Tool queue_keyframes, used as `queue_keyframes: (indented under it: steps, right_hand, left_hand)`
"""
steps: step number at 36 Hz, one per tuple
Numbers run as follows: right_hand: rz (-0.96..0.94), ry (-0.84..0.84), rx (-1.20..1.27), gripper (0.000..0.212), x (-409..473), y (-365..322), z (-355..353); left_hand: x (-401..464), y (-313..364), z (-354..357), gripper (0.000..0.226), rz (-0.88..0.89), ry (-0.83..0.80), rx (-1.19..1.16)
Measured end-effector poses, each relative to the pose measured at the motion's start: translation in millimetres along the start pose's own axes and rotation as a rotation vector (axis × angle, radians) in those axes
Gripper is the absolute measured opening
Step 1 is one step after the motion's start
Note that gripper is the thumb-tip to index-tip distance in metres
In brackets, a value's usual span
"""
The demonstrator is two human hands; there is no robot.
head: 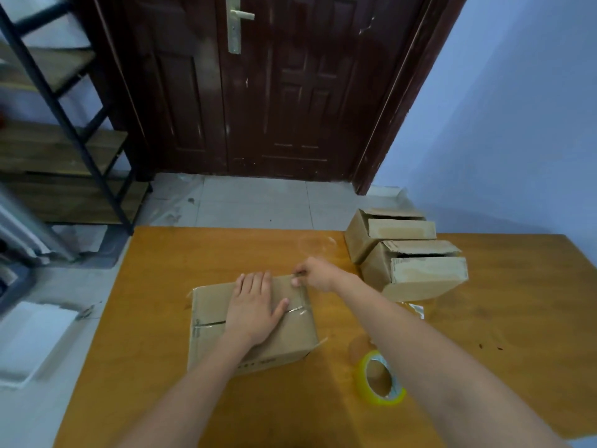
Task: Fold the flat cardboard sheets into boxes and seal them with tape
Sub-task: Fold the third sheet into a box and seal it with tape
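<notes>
Orange-brown surface fills the lower frame. Centre: a folded box, left hand flat on its taped seam, right hand pinching tape at the far edge. Tape roll lower right. Two boxes at right look half-open, probably still unsealed.

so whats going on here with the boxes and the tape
A person is sealing a cardboard box on an orange wooden table. The left hand lies flat on the box top, holding the flaps shut, while the right hand pinches something small at the box's far edge, apparently the end of a clear tape strip. A roll of clear tape stands near the right forearm. Two more folded boxes sit at the table's far right, their ends facing the camera.
</notes>
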State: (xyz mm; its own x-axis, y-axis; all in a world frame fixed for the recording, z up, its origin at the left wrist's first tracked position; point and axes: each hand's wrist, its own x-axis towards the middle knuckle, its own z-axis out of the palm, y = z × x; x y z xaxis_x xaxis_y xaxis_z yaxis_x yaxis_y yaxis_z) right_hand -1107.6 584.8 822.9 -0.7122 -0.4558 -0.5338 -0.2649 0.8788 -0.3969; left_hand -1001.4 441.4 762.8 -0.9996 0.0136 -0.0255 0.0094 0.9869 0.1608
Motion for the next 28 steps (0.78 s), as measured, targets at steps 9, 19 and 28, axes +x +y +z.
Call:
queue_keyframes:
  steps: [9, 19, 28]
  right_hand:
    - [0.062, 0.089, 0.273, 0.043, -5, 7, 5]
    - [0.024, 0.586, 0.441, 0.037, -62, 8, 52]
    - [0.114, 0.465, 0.160, 0.044, -68, -11, 87]
  left_hand:
    - [0, -1, 0, 0.080, -0.001, 0.036, 0.019]
    - [-1, -1, 1, 0.081, -0.014, 0.050, -0.004]
    - [-1, -1, 0, 0.073, -0.002, 0.033, 0.020]
